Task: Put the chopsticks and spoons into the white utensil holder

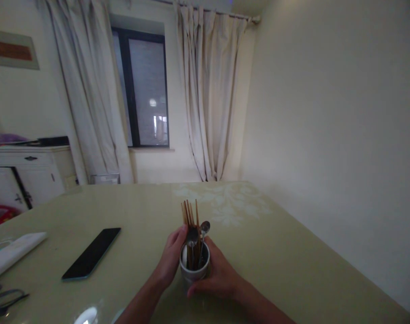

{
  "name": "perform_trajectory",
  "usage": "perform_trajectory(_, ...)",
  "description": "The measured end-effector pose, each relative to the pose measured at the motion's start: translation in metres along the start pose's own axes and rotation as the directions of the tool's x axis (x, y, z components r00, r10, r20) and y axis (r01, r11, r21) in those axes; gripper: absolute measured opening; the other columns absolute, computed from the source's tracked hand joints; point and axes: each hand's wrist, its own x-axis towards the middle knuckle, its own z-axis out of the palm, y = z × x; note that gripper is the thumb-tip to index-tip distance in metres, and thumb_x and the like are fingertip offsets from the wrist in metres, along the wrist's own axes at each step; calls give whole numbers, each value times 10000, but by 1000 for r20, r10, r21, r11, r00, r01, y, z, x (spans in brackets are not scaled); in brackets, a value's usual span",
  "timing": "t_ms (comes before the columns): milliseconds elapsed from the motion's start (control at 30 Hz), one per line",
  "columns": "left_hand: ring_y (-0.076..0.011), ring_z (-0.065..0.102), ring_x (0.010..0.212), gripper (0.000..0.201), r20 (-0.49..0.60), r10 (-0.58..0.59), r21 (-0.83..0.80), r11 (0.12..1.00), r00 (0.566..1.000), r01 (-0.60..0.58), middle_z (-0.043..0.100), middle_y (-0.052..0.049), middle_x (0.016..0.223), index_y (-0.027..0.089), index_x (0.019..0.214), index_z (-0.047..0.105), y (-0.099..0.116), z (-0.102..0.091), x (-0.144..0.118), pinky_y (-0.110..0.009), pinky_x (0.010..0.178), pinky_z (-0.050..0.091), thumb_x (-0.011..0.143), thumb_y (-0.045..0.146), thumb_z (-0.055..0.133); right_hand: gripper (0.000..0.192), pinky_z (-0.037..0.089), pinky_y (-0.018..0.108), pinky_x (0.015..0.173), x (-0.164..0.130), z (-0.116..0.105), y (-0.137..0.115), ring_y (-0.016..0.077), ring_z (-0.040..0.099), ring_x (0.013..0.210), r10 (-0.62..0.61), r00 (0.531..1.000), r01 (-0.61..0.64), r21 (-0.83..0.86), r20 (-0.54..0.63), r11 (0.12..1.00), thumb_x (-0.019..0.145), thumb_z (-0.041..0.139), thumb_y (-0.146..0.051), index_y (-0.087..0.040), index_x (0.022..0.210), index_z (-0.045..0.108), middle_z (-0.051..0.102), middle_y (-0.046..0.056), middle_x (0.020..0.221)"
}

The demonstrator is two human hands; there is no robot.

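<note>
A white cup [194, 274] stands on the pale green table [279, 252] near its front edge. Several wooden chopsticks [190, 216] and two metal spoons [204, 228] stick up out of it. My left hand [170, 263] wraps the cup's left side, thumb up near the rim. On the opposite side my right hand [218, 276] cups it, fingers curled under the base. Both hands grip the cup together.
A black phone [92, 253] lies flat on the table to the left. A white flat object [12, 252] and dark cables [4, 299] sit at the far left edge. A wall runs close along the table's right side. A white cabinet [29, 173] and a curtained window [142, 90] stand behind.
</note>
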Motion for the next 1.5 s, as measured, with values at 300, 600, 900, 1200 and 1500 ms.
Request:
perform_trajectory(300,-307,700,1066,681,10,-20,139,990,1000,19,795,-74,1025,162,946,792,8,-7,1,-386,966,540,619,758,821,1187,358,520,1200,-2,-7,-2,380,502,1389,-49,990,44,40,132,998,505,997,-593,-245,1510,471,554,150,1475)
perform_trajectory(600,-289,724,1053,540,233,-15,112,994,972,-12,813,-82,1074,182,1064,800,18,-1,-7,-372,968,546,784,643,782,1207,395,536,1158,-3,-6,-12,404,512,1367,-34,987,53,-116,158,992,514,963,-655,-251,1532,455,566,154,1465)
perform_trajectory(900,-236,708,1124,340,183,131,-135,985,974,-107,791,-67,1180,208,919,729,36,-5,-3,-330,992,541,911,547,706,983,494,461,1017,-7,-6,-7,342,618,1127,45,990,-18,-190,136,982,495,963,-666,-235,1316,636,658,108,1251)
perform_trajectory(1200,-127,728,766,423,-244,331,-428,807,911,-408,748,59,805,232,942,678,86,-52,27,-299,838,635,712,494,916,975,471,459,1029,-10,-6,4,338,594,1154,65,992,-55,-92,111,994,448,1015,-586,-239,1283,650,636,99,1256)
perform_trajectory(1500,-211,737,706,647,-28,226,142,965,974,-220,752,-25,730,185,1048,616,-6,-41,46,-345,718,607,734,737,743,940,484,451,1012,-9,-7,7,325,613,1141,20,995,-19,-7,101,1000,548,1008,-488,-234,1353,593,635,107,1274)
